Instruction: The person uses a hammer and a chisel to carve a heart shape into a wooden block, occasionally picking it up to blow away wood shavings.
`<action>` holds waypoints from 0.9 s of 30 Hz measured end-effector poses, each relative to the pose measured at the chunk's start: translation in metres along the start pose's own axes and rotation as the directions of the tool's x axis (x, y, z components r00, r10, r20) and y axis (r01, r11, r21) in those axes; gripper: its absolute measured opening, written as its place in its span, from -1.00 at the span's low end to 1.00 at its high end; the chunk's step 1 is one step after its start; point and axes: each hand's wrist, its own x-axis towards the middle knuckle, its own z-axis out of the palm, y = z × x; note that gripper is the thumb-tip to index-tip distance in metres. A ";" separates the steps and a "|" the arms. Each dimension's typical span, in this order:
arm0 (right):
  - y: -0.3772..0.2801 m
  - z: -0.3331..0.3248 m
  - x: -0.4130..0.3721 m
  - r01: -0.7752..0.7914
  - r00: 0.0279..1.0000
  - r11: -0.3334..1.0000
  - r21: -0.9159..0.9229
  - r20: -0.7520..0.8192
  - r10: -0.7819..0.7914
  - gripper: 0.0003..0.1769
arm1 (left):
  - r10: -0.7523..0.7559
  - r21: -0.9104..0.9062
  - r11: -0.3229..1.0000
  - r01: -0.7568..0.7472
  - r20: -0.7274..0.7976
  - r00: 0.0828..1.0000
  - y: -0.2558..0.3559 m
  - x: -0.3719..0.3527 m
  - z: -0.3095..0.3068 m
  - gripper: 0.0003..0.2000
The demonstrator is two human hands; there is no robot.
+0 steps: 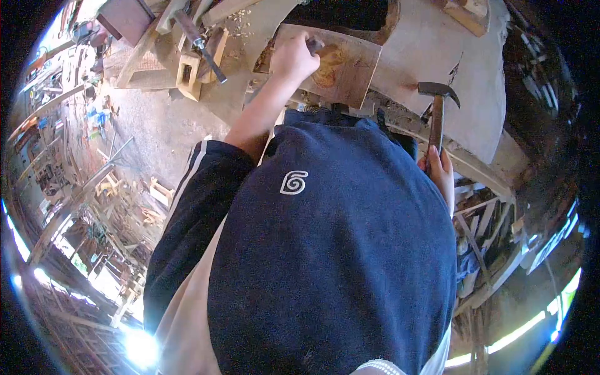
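Observation:
My left hand (294, 59) is closed at the left part of a wooden board (350, 69). A dark rounded end (314, 45) sticks out of that fist; the rest of the object is hidden. On the right, the fingers of my right hand (439, 164) wrap round the wooden handle of a claw hammer (437, 112). The hammer's metal head points away from me, over the pale bench surface (472, 115). Brown stains or grain patches mark the board's face.
A chisel-like tool (199, 44) lies at the upper left beside a wooden block with a slot (188, 75). Wood shavings are scattered near it. A wooden block (469, 15) sits at the upper right. Timber pieces (484, 231) are stacked below the bench on the right.

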 end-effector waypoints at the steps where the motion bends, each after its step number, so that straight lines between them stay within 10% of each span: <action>1: 0.000 -0.002 0.000 0.001 1.000 0.999 -0.033 -0.003 -0.001 -0.71 | -0.016 0.007 1.000 0.016 0.051 0.999 0.004 -0.002 -0.005 -0.52; 16: 0.004 -0.007 0.006 0.010 1.000 1.000 0.008 0.017 -0.010 -0.76 | 0.113 -0.355 0.928 -0.112 -0.021 0.993 -0.024 -0.019 -0.010 -0.61; 21: -0.001 -0.007 0.011 -0.025 1.000 1.000 -0.011 0.011 0.025 -0.77 | 0.378 0.112 0.907 -0.405 0.205 0.903 -0.020 -0.068 -0.014 -0.26; 27: 0.001 -0.002 0.021 -0.022 1.000 0.996 0.085 0.001 0.022 -0.78 | 0.391 -0.004 0.920 -0.392 0.087 0.916 -0.018 -0.067 0.012 -0.32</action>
